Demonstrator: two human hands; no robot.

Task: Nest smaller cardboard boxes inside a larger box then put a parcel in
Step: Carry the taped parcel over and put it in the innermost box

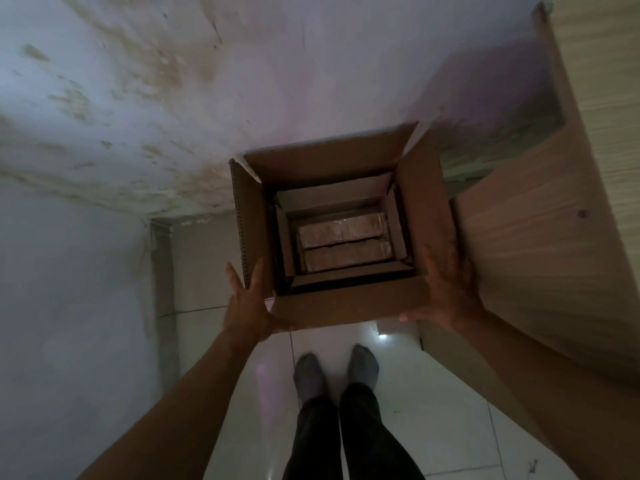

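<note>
A large brown cardboard box (346,304) with its top flaps open is held in front of me above the floor. Inside it sit smaller open boxes (332,197), nested one within the other. At the bottom of the innermost one lies a tape-wrapped brown parcel (343,240). My left hand (247,303) presses flat against the box's left side near the lower corner. My right hand (446,289) presses flat against its right side. Both hands clamp the large box between them.
A stained, peeling wall (138,98) rises behind the box. A light wooden cabinet (554,237) stands close on the right. Pale glossy floor tiles (433,410) lie below, with my socked feet (334,372) just under the box.
</note>
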